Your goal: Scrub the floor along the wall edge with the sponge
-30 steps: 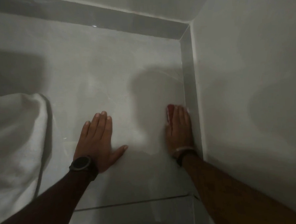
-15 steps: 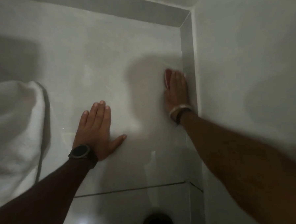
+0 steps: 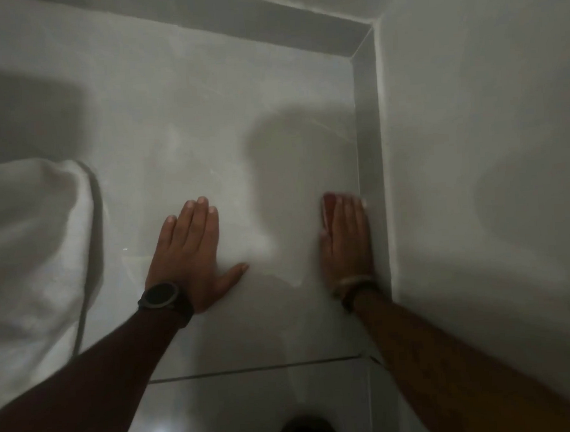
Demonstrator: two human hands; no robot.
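My right hand [image 3: 346, 239] lies flat on a red sponge [image 3: 326, 207], pressing it onto the pale floor tile [image 3: 226, 126] right beside the grey skirting strip [image 3: 371, 178] at the foot of the right wall [image 3: 477, 139]. Only the sponge's far left corner shows past my fingers. My left hand [image 3: 193, 253] rests palm down on the floor to the left, fingers together, thumb spread, holding nothing. It wears a black watch.
A white cloth-like mass [image 3: 31, 255] with a thin cord along its edge fills the left side. The back wall's skirting [image 3: 266, 18] meets the right one in the far corner. A grout line [image 3: 252, 369] crosses the floor near me.
My right hand has slid the sponge along the wall edge away from me, then back toward me. The left hand has stayed planted.
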